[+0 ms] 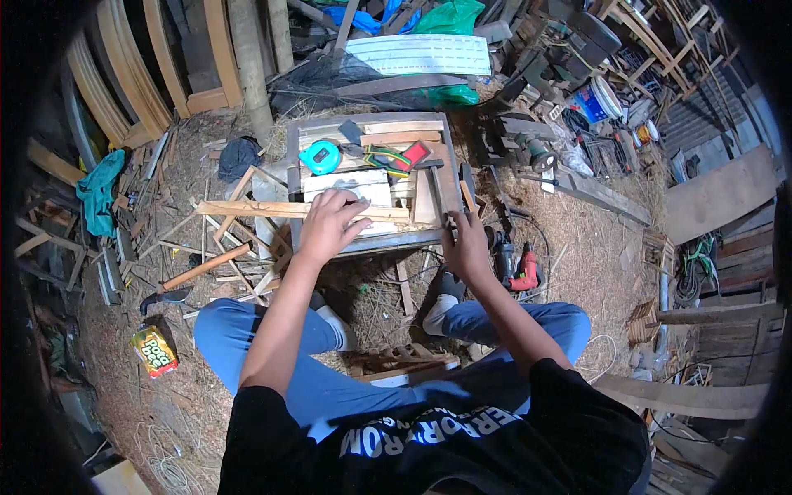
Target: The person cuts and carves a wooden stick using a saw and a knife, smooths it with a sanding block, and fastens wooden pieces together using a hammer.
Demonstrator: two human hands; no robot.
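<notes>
My left hand (332, 223) lies with its fingers spread over a long, thin wooden strip (264, 209), which rests across the low work table (388, 242). At the table's right front corner is my right hand (466, 239), its fingers bent around a small dark item that I cannot make out. Behind the strip are a white board (375, 181), a turquoise tape measure (320, 157) and a red and black item (415, 153) with a yellow-green part beside it.
A red and black power drill (525, 271) lies right of the table. On the left are scrap sticks, a wooden-handled tool (206, 266) and a yellow snack packet (154, 351). A bench grinder (540, 155) stands at the back right. Wooden frames (132, 66) lean at the back left.
</notes>
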